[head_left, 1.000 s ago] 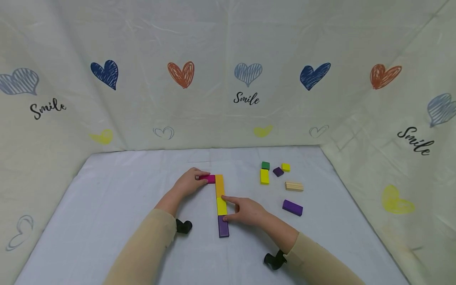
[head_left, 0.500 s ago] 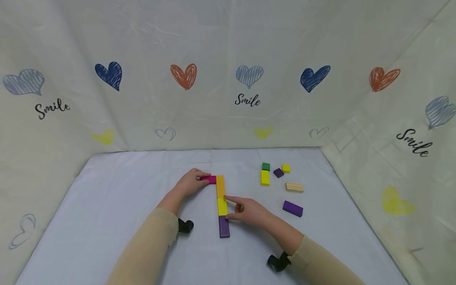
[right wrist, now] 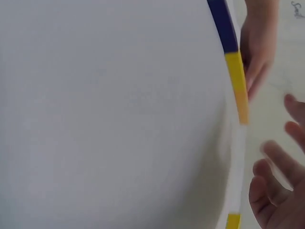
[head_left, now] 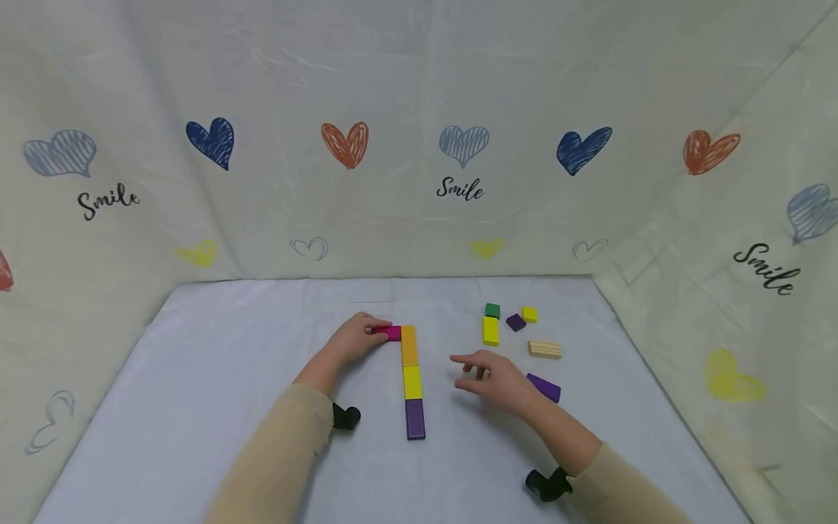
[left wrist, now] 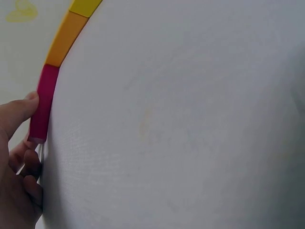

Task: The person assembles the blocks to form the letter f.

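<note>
My left hand (head_left: 352, 337) pinches a magenta block (head_left: 393, 333) between thumb and fingers; the block's right end meets the top of an orange block (head_left: 409, 346). Below the orange one, a yellow block (head_left: 412, 383) and a purple block (head_left: 415, 419) continue the straight column end to end. In the left wrist view the thumb (left wrist: 31, 102) presses on the side of the magenta block (left wrist: 45, 102). My right hand (head_left: 500, 378) holds nothing and hovers right of the column, fingers loosely bent, overlapping another purple block (head_left: 547, 388) in the head view.
At the right of the white table lie a green block (head_left: 492, 311), a yellow block (head_left: 490, 331), a small dark purple block (head_left: 516, 322), a small yellow block (head_left: 529, 314) and pale wooden strips (head_left: 545, 349). A cloth wall (head_left: 393, 218) with printed hearts stands behind.
My right hand has left the side of the column and moved right, away from the yellow and purple blocks. The left hand keeps its pinch on the magenta block.
</note>
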Action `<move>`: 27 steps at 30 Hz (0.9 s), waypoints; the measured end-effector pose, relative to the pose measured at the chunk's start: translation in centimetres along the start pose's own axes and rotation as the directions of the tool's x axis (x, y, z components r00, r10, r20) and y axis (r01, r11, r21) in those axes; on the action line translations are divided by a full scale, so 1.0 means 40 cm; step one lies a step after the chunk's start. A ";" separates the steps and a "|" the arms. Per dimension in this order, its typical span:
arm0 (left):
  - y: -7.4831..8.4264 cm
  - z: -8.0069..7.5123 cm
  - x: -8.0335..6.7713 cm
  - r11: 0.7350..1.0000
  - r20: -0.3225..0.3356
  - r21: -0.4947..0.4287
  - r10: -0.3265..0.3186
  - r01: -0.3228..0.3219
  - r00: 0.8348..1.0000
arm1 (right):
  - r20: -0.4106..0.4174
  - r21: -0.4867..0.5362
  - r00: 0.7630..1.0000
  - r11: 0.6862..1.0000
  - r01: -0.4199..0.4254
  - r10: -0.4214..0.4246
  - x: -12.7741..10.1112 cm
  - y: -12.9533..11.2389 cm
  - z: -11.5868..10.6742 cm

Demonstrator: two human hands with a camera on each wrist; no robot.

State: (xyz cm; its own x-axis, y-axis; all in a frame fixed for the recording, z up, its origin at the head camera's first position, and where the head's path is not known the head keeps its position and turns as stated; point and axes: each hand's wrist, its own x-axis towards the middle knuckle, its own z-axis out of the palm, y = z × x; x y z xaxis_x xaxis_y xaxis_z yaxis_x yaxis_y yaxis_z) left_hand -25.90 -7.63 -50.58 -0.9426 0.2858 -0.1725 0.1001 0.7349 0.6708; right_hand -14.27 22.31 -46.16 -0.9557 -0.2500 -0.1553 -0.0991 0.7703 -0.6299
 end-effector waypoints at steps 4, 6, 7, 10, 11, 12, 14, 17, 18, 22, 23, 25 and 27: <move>-0.005 0.004 0.004 1.000 -0.002 0.002 -0.002 0.002 1.000 | -0.040 -0.021 0.999 0.999 -0.032 0.031 -0.030 0.069 -0.047; -0.007 0.005 0.006 1.000 -0.003 0.003 -0.003 0.003 1.000 | -0.055 -0.028 0.998 0.999 -0.044 0.042 -0.050 0.106 -0.074; -0.008 0.005 0.006 1.000 -0.004 0.002 -0.001 0.001 1.000 | -0.065 -0.032 0.997 0.998 -0.052 0.050 -0.061 0.123 -0.088; -0.009 0.006 0.008 1.000 -0.004 0.006 0.007 -0.007 1.000 | -0.089 -0.043 0.994 0.997 -0.065 0.061 -0.095 0.166 -0.126; -0.010 0.005 0.009 1.000 -0.006 0.010 0.009 -0.009 1.000 | -0.099 -0.043 0.993 0.996 -0.076 0.071 -0.106 0.177 -0.137; -0.010 0.005 0.010 1.000 -0.005 0.011 0.011 -0.011 1.000 | -0.105 -0.049 0.991 0.995 -0.088 0.083 -0.115 0.187 -0.147; -0.011 0.006 0.010 1.000 -0.006 0.013 0.014 -0.014 1.000 | -0.113 -0.056 0.989 0.993 -0.106 0.099 -0.130 0.203 -0.162; -0.011 0.005 0.009 1.000 -0.003 0.010 0.013 -0.013 1.000 | -0.112 -0.061 0.985 0.988 -0.139 0.132 -0.143 0.220 -0.174; -0.010 0.004 0.008 1.000 -0.001 0.006 0.011 -0.011 1.000 | -0.107 -0.064 0.985 0.988 -0.143 0.135 -0.144 0.224 -0.177; -0.007 0.000 0.005 1.000 0.001 0.005 0.004 -0.004 1.000 | -0.073 -0.083 0.986 0.985 -0.153 0.148 -0.142 0.233 -0.177; -0.006 -0.001 0.005 1.000 0.002 0.006 0.003 -0.003 1.000 | -0.062 -0.091 0.986 0.983 -0.157 0.152 -0.139 0.235 -0.176; -0.005 -0.001 0.004 1.000 0.003 0.008 0.002 -0.002 1.000 | -0.039 -0.112 0.986 0.980 -0.165 0.161 -0.135 0.242 -0.172; -0.007 0.000 0.007 1.000 0.003 0.009 0.005 -0.005 1.000 | -0.024 -0.135 0.986 0.977 -0.166 0.165 -0.128 0.250 -0.167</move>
State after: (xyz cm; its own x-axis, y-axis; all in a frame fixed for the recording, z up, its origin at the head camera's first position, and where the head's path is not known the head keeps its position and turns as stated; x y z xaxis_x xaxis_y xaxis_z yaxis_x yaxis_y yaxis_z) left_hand -26.17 -7.76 -50.84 -0.9410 0.2920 -0.1713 0.1082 0.7389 0.6650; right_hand -12.22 35.23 -46.57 -0.9654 -0.1054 -0.2384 0.0248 0.8733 -0.4865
